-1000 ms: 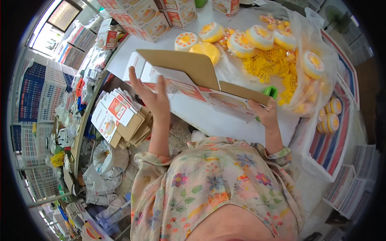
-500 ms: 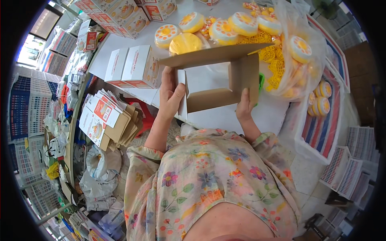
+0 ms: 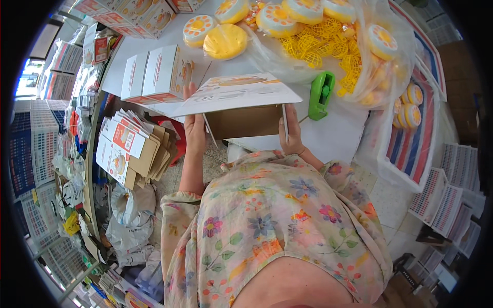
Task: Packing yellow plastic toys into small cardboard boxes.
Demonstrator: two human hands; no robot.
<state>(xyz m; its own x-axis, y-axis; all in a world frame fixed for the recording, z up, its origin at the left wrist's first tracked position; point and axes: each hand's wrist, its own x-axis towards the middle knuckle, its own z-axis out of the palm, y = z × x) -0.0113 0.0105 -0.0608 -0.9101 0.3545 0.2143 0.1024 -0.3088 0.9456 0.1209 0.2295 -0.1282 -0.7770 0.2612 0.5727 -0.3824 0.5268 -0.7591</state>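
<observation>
Between my two hands, above the table's near edge, is a small cardboard box (image 3: 241, 94), white and printed outside, plain brown inside. Its wide top flap slopes up and away, and the brown interior shows beneath. My left hand (image 3: 194, 131) holds the box's left side, some fingers hidden behind the flap. On the opposite side my right hand (image 3: 291, 132) presses its fingers along the wall. A green tape dispenser (image 3: 321, 97) stands on the table just right of my right hand. Two closed white boxes (image 3: 159, 72) stand beyond my left hand.
Several yellow-and-white round toys (image 3: 277, 20) lie at the back, beside yellow lattice pieces (image 3: 313, 46) and a clear plastic bag (image 3: 385, 77). More printed boxes (image 3: 128, 15) are stacked far left. Flattened cartons (image 3: 123, 149) are piled left, over a red stool (image 3: 178, 138). A striped, plastic-lined container (image 3: 405, 149) stands right.
The box has tilted, so its printed flap now faces up, and it has come slightly lower. My right hand has moved left and my left hand slightly left. The tape dispenser has come into full sight.
</observation>
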